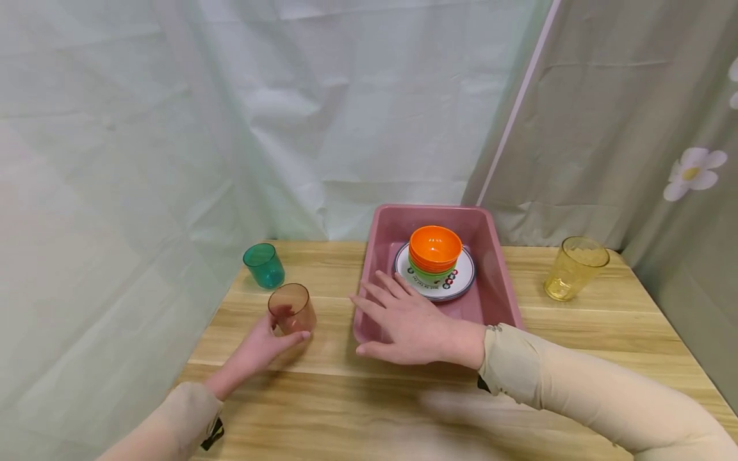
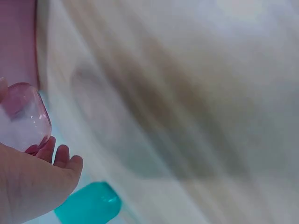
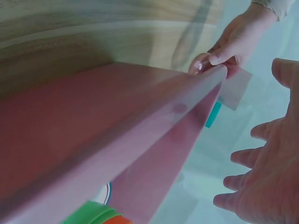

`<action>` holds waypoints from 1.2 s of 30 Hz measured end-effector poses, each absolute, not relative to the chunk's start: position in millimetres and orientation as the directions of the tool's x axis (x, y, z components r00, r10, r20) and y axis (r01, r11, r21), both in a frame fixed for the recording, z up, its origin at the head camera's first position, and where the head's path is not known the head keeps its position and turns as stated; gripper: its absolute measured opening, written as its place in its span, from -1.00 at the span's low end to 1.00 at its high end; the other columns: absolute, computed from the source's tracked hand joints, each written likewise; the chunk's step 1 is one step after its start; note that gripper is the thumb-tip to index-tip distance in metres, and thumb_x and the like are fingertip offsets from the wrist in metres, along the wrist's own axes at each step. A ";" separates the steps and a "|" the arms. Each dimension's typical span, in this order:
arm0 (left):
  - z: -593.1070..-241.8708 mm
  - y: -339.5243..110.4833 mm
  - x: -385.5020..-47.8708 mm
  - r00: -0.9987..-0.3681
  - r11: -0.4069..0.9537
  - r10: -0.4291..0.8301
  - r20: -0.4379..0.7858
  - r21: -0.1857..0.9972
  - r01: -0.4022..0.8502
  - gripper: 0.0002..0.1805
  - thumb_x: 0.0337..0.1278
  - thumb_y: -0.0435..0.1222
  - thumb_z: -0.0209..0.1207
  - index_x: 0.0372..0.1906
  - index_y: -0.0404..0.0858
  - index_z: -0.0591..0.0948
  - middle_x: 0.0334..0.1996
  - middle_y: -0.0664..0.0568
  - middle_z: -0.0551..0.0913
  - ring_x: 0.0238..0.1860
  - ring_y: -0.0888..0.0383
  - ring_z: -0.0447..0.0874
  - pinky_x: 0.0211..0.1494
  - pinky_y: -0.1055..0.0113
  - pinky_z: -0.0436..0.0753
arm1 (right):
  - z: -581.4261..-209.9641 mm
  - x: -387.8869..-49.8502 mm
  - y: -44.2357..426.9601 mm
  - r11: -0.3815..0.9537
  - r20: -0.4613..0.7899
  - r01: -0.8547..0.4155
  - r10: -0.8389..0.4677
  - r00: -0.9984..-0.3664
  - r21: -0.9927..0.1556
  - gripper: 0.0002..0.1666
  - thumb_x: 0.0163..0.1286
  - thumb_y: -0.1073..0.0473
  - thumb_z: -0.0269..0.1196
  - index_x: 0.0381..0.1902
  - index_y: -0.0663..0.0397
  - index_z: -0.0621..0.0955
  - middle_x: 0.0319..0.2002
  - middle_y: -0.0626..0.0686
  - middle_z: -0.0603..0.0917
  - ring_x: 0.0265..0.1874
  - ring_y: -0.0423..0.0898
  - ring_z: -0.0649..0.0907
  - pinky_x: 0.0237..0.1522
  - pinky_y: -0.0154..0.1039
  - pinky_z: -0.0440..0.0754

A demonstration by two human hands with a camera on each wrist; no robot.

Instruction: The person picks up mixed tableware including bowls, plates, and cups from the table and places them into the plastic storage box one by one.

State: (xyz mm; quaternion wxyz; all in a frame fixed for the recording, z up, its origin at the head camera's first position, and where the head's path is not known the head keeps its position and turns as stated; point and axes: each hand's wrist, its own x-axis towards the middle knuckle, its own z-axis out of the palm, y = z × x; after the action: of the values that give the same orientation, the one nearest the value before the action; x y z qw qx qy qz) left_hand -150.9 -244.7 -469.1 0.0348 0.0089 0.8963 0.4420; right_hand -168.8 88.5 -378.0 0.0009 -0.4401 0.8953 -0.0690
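My left hand [image 1: 259, 351] grips a clear reddish-brown cup [image 1: 298, 308], thumb on the near side and fingers around the far left side. Whether the cup's base touches the table cannot be told. In the left wrist view the same cup [image 2: 29, 114] looks pink and is cut off by the frame edge. My right hand [image 1: 412, 326], fingers spread and straight, is over the near left part of a pink bin [image 1: 501, 282] and holds nothing. Inside the bin, orange bowls [image 1: 436, 245] are stacked on a green bowl [image 1: 428, 278], which sits on white plates [image 1: 468, 276].
A teal cup [image 1: 266, 269] stands behind the held cup, near the table's left edge. To the right of the bin is a yellow cup [image 1: 571, 272], close to the back right corner of the wooden table [image 1: 323, 410]. Pale curtains [image 1: 369, 115] hang behind.
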 end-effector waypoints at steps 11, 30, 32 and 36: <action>-424.8 -239.8 -166.3 -0.995 0.620 0.102 0.011 0.781 0.073 -0.08 0.19 -0.02 0.44 0.45 -0.45 0.29 0.31 -0.32 0.48 0.39 -0.28 0.35 0.43 -0.21 0.31 | -364.0 -175.1 104.6 0.628 0.071 -0.758 -0.760 -0.646 -0.178 0.03 0.45 -0.54 -0.03 0.67 -0.20 0.06 0.64 0.07 0.04 0.62 0.16 -0.11 0.56 0.17 -0.16; -367.8 -148.1 -196.0 -0.958 0.603 0.285 0.019 0.773 0.195 -0.17 0.04 0.05 0.50 0.33 -0.24 0.45 0.21 -0.06 0.57 0.26 -0.12 0.50 0.27 -0.06 0.53 | -351.1 -177.6 169.1 0.705 0.152 -0.680 -0.663 -0.733 -0.200 0.06 0.41 -0.57 0.00 0.66 -0.17 0.11 0.63 0.09 0.05 0.60 0.22 -0.04 0.55 0.20 -0.14; -365.5 -132.9 -198.9 -0.949 0.588 0.314 0.018 0.782 0.209 -0.20 0.02 0.05 0.51 0.31 -0.19 0.47 0.18 0.01 0.58 0.23 -0.07 0.50 0.25 -0.06 0.55 | -350.8 -178.4 178.5 0.722 0.160 -0.662 -0.642 -0.749 -0.201 0.06 0.41 -0.55 0.04 0.66 -0.15 0.12 0.62 0.13 0.09 0.59 0.24 -0.02 0.55 0.20 -0.15; -363.8 -103.7 -203.8 -0.932 0.548 0.363 0.014 0.805 0.226 -0.23 0.01 0.00 0.52 0.32 -0.14 0.48 0.18 0.09 0.60 0.21 0.00 0.52 0.25 -0.03 0.57 | -351.3 -178.8 197.1 0.760 0.153 -0.617 -0.598 -0.787 -0.203 0.07 0.41 -0.52 0.09 0.65 -0.12 0.14 0.61 0.16 0.12 0.60 0.23 -0.05 0.55 0.21 -0.17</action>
State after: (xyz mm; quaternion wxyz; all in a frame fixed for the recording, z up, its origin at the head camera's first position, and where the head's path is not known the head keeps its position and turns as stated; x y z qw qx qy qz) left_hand -203.8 -103.7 -363.8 0.0773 0.1679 0.8764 0.4447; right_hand -178.8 197.1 -351.3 -0.0393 -0.3243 0.9373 -0.1219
